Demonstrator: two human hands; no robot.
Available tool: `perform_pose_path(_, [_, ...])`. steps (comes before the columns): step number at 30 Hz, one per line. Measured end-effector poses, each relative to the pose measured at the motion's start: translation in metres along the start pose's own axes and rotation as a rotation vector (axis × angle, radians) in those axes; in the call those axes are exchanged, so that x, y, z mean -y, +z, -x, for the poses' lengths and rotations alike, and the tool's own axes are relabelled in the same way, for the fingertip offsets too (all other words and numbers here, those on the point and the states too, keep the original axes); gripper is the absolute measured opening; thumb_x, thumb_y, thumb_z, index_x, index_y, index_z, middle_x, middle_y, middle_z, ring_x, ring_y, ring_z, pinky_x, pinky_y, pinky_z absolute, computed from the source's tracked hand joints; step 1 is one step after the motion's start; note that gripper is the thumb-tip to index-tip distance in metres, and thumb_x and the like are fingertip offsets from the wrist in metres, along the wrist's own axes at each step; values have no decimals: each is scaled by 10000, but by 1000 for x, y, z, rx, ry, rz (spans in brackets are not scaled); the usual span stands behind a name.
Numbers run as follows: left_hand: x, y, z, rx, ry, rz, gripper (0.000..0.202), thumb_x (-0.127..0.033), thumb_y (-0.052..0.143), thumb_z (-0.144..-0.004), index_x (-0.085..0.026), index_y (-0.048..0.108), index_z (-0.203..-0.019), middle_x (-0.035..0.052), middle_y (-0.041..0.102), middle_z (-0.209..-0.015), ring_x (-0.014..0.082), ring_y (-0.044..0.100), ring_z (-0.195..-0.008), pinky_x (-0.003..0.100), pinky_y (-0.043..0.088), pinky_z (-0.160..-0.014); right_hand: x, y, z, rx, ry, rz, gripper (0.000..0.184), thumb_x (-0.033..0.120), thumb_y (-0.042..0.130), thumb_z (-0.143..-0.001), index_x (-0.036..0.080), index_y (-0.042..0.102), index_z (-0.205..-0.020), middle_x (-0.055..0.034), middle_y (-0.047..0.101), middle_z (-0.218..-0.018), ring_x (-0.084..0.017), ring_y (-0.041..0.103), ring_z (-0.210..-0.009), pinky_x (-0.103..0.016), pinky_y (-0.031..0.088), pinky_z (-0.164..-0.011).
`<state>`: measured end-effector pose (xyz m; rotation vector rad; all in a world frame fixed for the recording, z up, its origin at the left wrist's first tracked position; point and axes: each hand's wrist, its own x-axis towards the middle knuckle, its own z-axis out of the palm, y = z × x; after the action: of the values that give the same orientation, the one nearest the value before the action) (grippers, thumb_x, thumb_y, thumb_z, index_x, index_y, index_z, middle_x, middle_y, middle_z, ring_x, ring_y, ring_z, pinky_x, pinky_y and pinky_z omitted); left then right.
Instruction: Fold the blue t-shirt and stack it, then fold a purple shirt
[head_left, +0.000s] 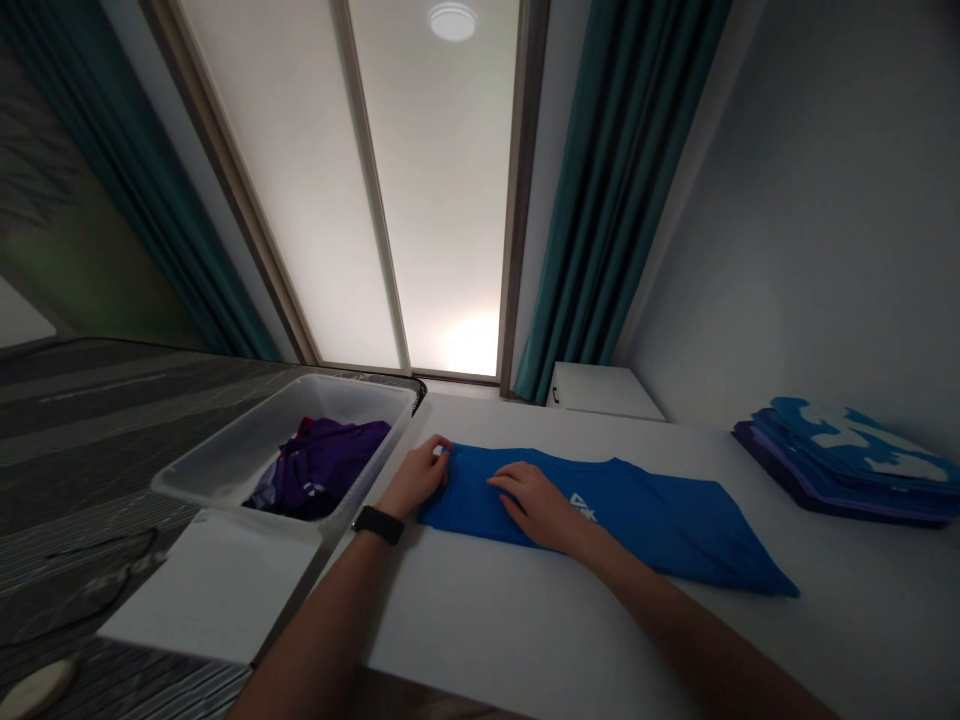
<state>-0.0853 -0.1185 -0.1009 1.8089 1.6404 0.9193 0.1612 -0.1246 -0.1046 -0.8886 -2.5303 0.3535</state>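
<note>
Blue T-shirt point(660, 520) fabric is pinched at its left end by the left hand point(421, 478), while the right hand point(534, 505) lies open and flat on it just beside, apparently pinning the cloth to the white table point(525, 620). A clear bin point(225, 455) of purple clothes point(322, 465) sits to the left. A stack of folded garments point(840, 465) lies well apart on the right.

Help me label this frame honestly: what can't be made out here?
Head view only:
White logo on the blue shirt: too small to read.
Left hand at the shirt's end: fingertips curled, so pinching or just touching is unclear.
Right hand: covers the shirt beneath it.
Purple clothes: lower part hidden by the bin wall.
Folded stack: cut off by the right edge.
</note>
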Motion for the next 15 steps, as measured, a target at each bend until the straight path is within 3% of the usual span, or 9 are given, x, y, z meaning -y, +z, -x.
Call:
perform_pose_path(8, [4,0,0,4,-65,45,116,-266,445,-859,-220,532,-919,-63,606,-521,121,505,-403,212,358,-476,13,27,-78,-46,103,107,317,116,428,-936,187,638,-1162,-85,615,-1029,-207,534,-999,-341,411,-897])
perform_pose_path(15, [1,-2,2,21,-63,1,102,-278,435,-881,-224,522,-874,-48,621,-536,138,544,-434,225,367,-492,11,47,-86,-35,165,116,312,94,429,-902,184,613,-1138,-72,558,-1050,-175,539,-908,-297,401,-855])
